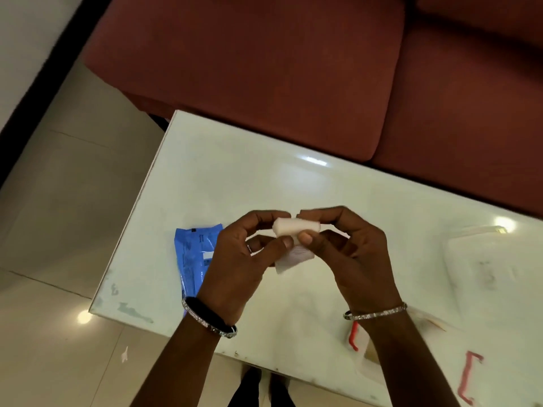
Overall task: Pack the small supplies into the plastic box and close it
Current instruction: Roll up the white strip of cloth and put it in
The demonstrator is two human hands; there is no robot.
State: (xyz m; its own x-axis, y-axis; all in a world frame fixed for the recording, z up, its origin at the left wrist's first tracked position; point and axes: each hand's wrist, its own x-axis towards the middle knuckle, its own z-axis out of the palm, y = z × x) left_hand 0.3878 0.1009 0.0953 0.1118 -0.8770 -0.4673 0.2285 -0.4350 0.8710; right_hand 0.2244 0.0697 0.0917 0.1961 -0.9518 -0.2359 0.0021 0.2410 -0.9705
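Both hands are raised above the middle of a white glossy bench. The left hand and the right hand meet fingertip to fingertip on a small white roll, each pinching one end of it between thumb and fingers. Just under the roll, a small white packet hangs between the two thumbs; which hand holds it cannot be told.

A blue wrapper lies flat on the bench, partly behind the left hand. A clear plastic box sits on the bench to the right, well apart from the hands, blurred and hard to make out. Red clips show near the right wrist at the bench's near edge. A dark red sofa stands beyond the bench.
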